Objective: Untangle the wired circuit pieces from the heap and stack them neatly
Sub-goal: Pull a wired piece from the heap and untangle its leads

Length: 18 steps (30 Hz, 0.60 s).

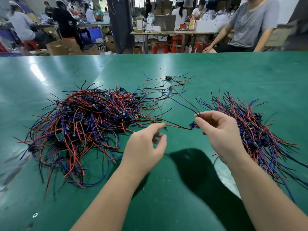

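Head view only. The tangled heap (83, 124) of red, blue and black wired pieces sat on the left half of the green tabletop (216, 72). The sorted stack (250, 130) lay toward the right edge, wires roughly aligned. A few loose pieces (168, 78) lay toward the far edge, middle.

The right hand (218, 132) hung above the tabletop between heap and stack. It pinched the ends of a blue and a red wire at its fingertips, with one circuit piece (192, 126) dangling just beside its lower fingers. A red wire (175, 126) ran from that piece across to the left hand (146, 144). That hand's fingers were loosely curled, index tip at the wire and thumb apart below; whether it gripped, I couldn't tell.

Step, as I judged it: one piece nearly free, its wires being straightened. Next move probably calls for pulling the far-running wires clear of the loose pieces, then laying the piece on the stack, wires parallel.
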Motion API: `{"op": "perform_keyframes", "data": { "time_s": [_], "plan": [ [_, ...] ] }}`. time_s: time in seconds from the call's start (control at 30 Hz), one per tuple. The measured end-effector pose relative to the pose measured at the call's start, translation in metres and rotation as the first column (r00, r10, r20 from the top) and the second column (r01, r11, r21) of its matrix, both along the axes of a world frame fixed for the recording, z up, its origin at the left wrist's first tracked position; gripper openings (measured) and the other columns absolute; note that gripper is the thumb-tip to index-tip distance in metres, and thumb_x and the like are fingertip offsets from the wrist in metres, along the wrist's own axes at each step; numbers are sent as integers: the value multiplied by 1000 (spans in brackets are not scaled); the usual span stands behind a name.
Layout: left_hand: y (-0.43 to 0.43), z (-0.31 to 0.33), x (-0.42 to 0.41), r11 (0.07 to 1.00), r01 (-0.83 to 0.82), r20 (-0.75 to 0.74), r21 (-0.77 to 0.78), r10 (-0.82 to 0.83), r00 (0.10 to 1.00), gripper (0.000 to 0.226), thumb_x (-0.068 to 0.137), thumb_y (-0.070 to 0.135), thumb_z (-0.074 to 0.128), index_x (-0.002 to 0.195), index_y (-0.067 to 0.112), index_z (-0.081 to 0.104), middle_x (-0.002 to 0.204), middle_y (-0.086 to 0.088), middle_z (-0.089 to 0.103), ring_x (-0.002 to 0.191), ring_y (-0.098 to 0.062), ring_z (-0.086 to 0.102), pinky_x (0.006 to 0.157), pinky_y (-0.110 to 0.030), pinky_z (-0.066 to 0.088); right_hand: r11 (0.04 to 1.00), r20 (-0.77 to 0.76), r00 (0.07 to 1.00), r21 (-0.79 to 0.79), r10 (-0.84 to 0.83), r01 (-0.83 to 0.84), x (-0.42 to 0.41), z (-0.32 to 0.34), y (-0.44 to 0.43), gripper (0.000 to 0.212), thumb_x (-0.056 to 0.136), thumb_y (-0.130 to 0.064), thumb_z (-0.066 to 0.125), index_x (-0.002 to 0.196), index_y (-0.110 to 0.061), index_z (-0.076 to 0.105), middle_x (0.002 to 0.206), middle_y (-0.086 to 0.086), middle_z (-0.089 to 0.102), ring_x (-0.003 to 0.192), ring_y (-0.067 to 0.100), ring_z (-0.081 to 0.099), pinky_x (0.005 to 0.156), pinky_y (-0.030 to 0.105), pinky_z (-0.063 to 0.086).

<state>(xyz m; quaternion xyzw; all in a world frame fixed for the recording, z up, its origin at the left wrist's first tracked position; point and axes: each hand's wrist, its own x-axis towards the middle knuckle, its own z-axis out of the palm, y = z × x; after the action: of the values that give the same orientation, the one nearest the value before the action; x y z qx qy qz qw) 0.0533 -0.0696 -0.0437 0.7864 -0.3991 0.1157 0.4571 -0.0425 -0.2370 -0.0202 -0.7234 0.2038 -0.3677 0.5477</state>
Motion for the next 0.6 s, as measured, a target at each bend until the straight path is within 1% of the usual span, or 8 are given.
{"op": "perform_keyframes", "data": {
  "time_s": [0.07, 0.13, 0.23, 0.3, 0.37, 0.47, 0.53, 0.6],
  "plan": [
    [1, 3, 0, 996, -60, -16, -65, 59, 998, 17, 82, 30, 63, 90, 20, 74, 64, 8, 66, 56, -10, 59, 62, -28, 51, 999, 45, 998, -9, 32, -31, -2, 2, -6, 22, 83, -3, 69, 81, -25, 70, 70, -9, 68, 66, 3, 60, 62, 15, 48],
    [1, 5, 2, 963, -116, -113, -244, 91, 989, 24, 82, 37, 59, 74, 18, 72, 50, 10, 56, 45, -9, 50, 46, -22, 42, 998, 90, 994, -11, 56, -56, -3, 5, -9, 26, 86, 0, 64, 83, -25, 70, 71, -7, 70, 69, 6, 63, 64, 16, 49],
    [4, 12, 9, 828, -176, -384, -532, -51, 922, 23, 82, 31, 58, 68, 19, 71, 40, 6, 46, 38, -7, 38, 40, -17, 30, 973, 274, 959, 191, 78, -133, -6, 9, -14, 28, 89, 2, 57, 83, -22, 70, 74, -3, 72, 71, 12, 67, 67, 19, 52],
    [6, 16, 15, 749, -265, -562, -607, -169, 810, 24, 84, 24, 56, 66, 18, 71, 39, 3, 44, 36, -8, 36, 40, -18, 32, 916, 374, 921, 324, 107, -238, -9, 12, -15, 14, 86, -2, 57, 89, -13, 65, 76, 1, 72, 71, 14, 68, 69, 21, 54],
    [7, 16, 16, 784, -288, -696, -550, -239, 677, 22, 88, 21, 57, 71, 14, 70, 45, 3, 50, 38, -9, 41, 41, -21, 37, 884, 394, 908, 363, 140, -294, -9, 12, -11, 13, 78, -8, 59, 90, -10, 64, 78, 4, 73, 72, 16, 69, 70, 23, 55],
    [-1, 14, 5, 918, -63, -797, -392, -305, 521, 30, 86, 38, 62, 81, 10, 68, 61, -1, 66, 48, -12, 59, 42, -21, 46, 903, 325, 926, 310, 192, -296, -5, 7, 2, 14, 74, -6, 63, 83, -13, 70, 77, 6, 73, 71, 15, 68, 70, 24, 56],
    [-9, 12, -8, 939, 71, -815, -337, -328, 477, 44, 64, 48, 70, 85, 10, 68, 71, -4, 72, 59, -15, 68, 48, -23, 51, 935, 243, 942, 210, 233, -286, -1, 2, 13, 17, 78, 3, 64, 83, -12, 69, 76, 5, 74, 70, 13, 68, 69, 21, 55],
    [-15, 9, -17, 934, 112, -821, -339, -352, 450, 53, 54, 43, 75, 92, 7, 67, 75, -6, 73, 65, -17, 70, 55, -24, 55, 950, 169, 949, 121, 266, -288, 3, -4, 22, 22, 81, 6, 65, 83, -14, 71, 78, 5, 75, 73, 13, 70, 71, 21, 55]
  ]
}}
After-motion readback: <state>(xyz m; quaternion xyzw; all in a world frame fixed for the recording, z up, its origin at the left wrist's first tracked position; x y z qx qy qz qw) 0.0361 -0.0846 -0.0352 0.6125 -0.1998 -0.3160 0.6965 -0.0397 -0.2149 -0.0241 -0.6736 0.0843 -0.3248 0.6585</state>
